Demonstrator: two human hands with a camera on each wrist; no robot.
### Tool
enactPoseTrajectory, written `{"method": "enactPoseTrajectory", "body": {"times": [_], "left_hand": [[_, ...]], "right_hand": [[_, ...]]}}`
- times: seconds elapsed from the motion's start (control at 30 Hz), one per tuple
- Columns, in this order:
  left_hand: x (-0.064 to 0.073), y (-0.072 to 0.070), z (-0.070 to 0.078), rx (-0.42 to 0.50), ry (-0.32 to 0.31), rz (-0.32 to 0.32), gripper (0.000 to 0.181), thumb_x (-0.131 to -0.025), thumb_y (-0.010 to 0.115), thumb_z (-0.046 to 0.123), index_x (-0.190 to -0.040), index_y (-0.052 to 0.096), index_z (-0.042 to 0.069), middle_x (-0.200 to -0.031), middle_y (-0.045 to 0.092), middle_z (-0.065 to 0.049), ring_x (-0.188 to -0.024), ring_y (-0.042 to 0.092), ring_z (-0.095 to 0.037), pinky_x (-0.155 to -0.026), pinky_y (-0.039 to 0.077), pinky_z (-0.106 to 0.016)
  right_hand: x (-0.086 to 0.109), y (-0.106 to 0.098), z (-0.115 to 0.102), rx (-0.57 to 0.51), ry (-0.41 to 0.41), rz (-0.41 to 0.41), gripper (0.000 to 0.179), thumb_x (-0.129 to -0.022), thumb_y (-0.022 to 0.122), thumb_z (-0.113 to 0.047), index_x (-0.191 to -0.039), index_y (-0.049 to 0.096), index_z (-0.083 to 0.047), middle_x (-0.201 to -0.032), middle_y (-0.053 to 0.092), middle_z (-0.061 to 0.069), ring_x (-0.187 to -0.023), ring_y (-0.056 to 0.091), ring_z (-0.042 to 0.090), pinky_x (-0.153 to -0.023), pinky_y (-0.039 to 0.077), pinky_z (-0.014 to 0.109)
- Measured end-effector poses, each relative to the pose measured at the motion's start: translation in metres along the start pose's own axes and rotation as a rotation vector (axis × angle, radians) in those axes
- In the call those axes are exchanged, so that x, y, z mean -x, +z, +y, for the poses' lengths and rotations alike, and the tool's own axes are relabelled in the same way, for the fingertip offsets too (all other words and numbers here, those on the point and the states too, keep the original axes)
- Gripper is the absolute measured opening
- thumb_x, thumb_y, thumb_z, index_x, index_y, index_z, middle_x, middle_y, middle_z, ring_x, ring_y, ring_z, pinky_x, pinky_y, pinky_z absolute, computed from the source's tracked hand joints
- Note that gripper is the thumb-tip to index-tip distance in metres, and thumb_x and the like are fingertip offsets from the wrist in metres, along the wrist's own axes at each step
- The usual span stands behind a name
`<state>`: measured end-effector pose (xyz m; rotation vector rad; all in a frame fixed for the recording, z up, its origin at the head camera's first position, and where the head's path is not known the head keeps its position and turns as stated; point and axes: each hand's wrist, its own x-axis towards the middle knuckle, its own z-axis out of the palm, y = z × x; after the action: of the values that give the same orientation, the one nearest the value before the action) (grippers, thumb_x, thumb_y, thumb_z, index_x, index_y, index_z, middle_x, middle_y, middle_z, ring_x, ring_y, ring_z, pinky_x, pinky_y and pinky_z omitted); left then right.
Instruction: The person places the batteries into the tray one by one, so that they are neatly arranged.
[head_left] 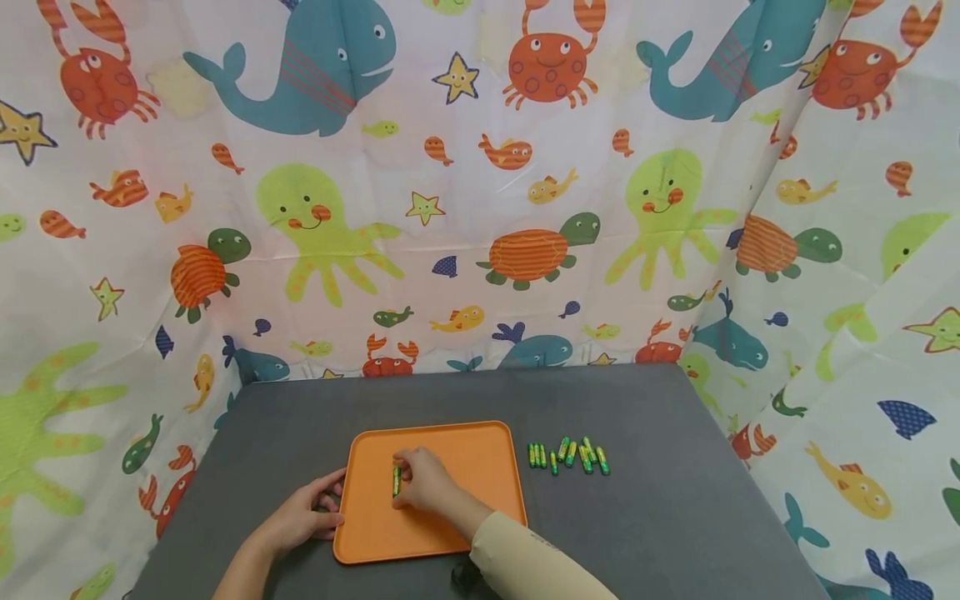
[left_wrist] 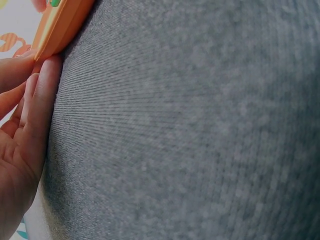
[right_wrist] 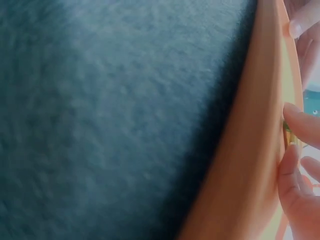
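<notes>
One green-and-yellow cylindrical battery [head_left: 396, 482] is at the left part of a shallow orange rectangular tray [head_left: 468, 458], its length running away from the person; whether it touches the tray's floor cannot be told. The right hand [head_left: 429, 485] pinches it end to end, a finger at the far end and the thumb at the near one, the gap between them just the battery's length. At the tray's left edge, the left hand [head_left: 303, 512] grips the rim between thumb and fingers. Right of the tray, well apart from the hands, lies a loose group of similar batteries [head_left: 572, 454]. A beige sleeve [head_left: 536, 560] covers the right forearm. Everything stands on a dark grey worktop [head_left: 622, 533], with a sea-animal-print curtain [head_left: 465, 287] behind.
</notes>
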<state>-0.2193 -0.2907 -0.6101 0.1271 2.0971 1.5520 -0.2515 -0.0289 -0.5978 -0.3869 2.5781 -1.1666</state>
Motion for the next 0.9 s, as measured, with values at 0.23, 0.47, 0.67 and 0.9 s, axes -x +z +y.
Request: {"method": "enactPoseTrajectory", "body": {"times": [0.23,0.47,0.67,0.9], "left_hand": [[-0.004,0.001,0.001,-0.010,0.003,0.018,0.087,-0.087,0.074,0.002,-0.159,0.025,0.000,-0.123,0.045,-0.017,-0.091,0.057,-0.023,-0.071,0.059,-0.042],[-0.001,0.001,-0.005,-0.032,-0.015,0.030,0.088,-0.086,0.076,0.003,-0.159,0.025,0.000,-0.125,0.045,-0.017,-0.092,0.055,-0.024,-0.070,0.059,-0.042],[-0.006,-0.001,-0.003,-0.006,-0.018,0.033,0.087,-0.086,0.076,0.004,-0.158,0.028,0.003,-0.123,0.046,-0.015,-0.093,0.055,-0.024,-0.070,0.058,-0.041],[-0.004,0.001,-0.006,-0.016,-0.023,0.036,0.088,-0.086,0.077,0.005,-0.158,0.027,0.002,-0.123,0.045,-0.015,-0.094,0.054,-0.023,-0.072,0.058,-0.041]], "right_hand": [[0.001,-0.013,0.000,-0.019,-0.013,-0.009,0.091,-0.066,0.096,-0.013,-0.146,0.052,-0.012,-0.106,0.060,0.000,-0.083,0.051,0.010,-0.073,0.047,0.026],[0.006,-0.024,0.000,-0.066,-0.046,-0.007,0.085,-0.070,0.094,-0.015,-0.145,0.054,-0.009,-0.114,0.063,0.007,-0.085,0.057,0.014,-0.073,0.048,0.025],[0.007,-0.037,0.002,-0.105,-0.055,0.011,0.085,-0.072,0.093,-0.015,-0.147,0.052,-0.012,-0.124,0.062,0.010,-0.095,0.062,0.017,-0.077,0.053,0.027],[0.017,-0.055,-0.001,-0.071,-0.095,0.029,0.081,-0.075,0.090,-0.016,-0.147,0.052,-0.015,-0.129,0.061,0.012,-0.102,0.063,0.020,-0.078,0.054,0.028]]}}
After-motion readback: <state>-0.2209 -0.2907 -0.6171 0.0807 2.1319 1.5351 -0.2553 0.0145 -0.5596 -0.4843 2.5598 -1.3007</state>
